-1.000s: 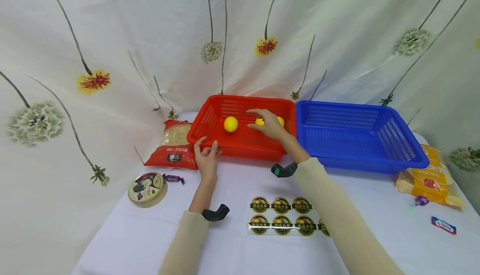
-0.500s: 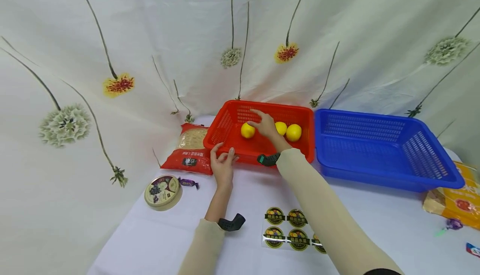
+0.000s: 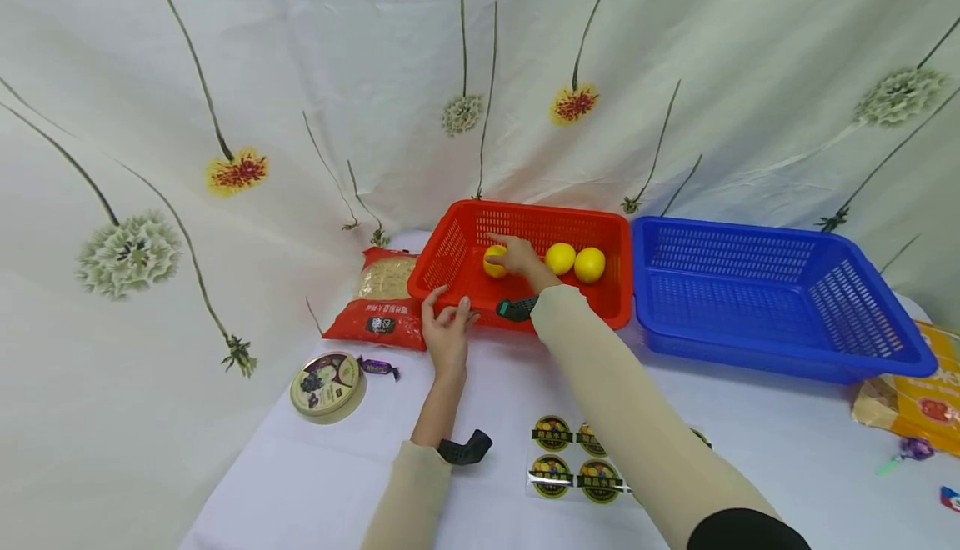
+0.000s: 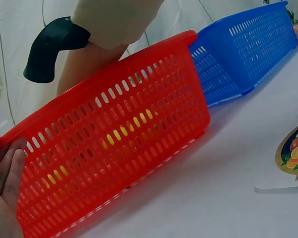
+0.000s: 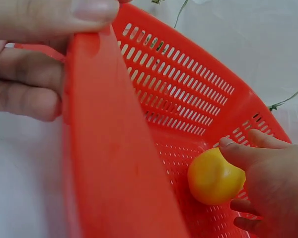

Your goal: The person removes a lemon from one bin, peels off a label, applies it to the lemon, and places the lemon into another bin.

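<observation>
My right hand (image 3: 521, 260) is down inside the red basket (image 3: 457, 283), fingers curled around the leftmost lemon (image 3: 494, 262) just left of frame centre; the right wrist view shows thumb and fingers wrapped on it, the fruit sitting on the mesh floor. My left hand (image 3: 447, 327) pinches the basket's near rim at its left corner, thumb over the lip, fingers outside.

Risks as I read them: the skin looks smooth and round, so a shallow grip could let it squirt out and roll into the two other lemons (image 3: 575, 261) to its right. If the rim hand slackens, the light basket may skid toward the blue basket (image 3: 780, 342) touching its right side.

Everything sits on a white tablecloth (image 3: 315, 483): fruit stickers (image 3: 564, 462) bottom centre, a round tin (image 3: 327, 384) and a red packet (image 3: 378, 300) at left, a yellow packet (image 3: 918, 400) at far right. A flower-printed curtain (image 3: 225, 117) fills the background.
</observation>
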Demonstrator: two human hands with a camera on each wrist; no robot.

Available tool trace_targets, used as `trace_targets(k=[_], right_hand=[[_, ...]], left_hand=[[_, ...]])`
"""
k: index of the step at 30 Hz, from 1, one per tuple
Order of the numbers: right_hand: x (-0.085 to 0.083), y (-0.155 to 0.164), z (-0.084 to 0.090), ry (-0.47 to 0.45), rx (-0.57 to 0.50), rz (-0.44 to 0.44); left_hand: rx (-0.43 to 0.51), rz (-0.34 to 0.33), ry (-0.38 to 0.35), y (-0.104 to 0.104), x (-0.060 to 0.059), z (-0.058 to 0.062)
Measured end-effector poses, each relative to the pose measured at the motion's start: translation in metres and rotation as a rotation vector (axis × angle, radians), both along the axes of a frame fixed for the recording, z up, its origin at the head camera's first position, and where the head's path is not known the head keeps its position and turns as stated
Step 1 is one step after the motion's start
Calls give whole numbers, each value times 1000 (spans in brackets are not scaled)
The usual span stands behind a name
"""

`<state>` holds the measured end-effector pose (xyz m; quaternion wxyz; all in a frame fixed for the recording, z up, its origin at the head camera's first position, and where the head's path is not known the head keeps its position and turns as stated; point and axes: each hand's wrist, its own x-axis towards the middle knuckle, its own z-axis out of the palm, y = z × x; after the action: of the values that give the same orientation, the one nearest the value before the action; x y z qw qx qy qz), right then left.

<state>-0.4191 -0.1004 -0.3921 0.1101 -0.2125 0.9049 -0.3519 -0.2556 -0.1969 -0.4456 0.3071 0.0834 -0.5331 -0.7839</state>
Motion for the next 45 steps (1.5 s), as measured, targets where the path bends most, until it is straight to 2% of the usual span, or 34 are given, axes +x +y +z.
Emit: trace_targets(k=[9, 18, 20, 23, 27, 32, 36, 39, 42, 45], right_hand=[[1, 6, -9, -56, 58, -7], [-2, 8, -12, -50, -41, 46], [-2, 10, -10, -48, -55, 62], [2, 13, -3, -24, -102, 97], [10, 20, 13, 30, -216, 144], [33, 42, 40, 100, -356, 183], [65, 75, 62, 182, -421, 230], [94, 107, 76, 254, -453, 283], [125, 142, 84, 320, -450, 329], [152, 178, 79, 388, -402, 350]], left_hand=[[0, -10, -28, -1, 2, -1], [-1, -11, 67, 1, 1, -2], [1, -14, 61, 1, 1, -2], [-7, -9, 12, 0, 0, -1], [-1, -13, -18, -2, 0, 0], [12, -39, -1, -2, 6, 7], [1, -52, -2, 0, 11, 15], [-4, -50, -7, 1, 11, 16], [-13, -40, -12, 0, 11, 18], [-7, -39, -17, 1, 11, 19]])
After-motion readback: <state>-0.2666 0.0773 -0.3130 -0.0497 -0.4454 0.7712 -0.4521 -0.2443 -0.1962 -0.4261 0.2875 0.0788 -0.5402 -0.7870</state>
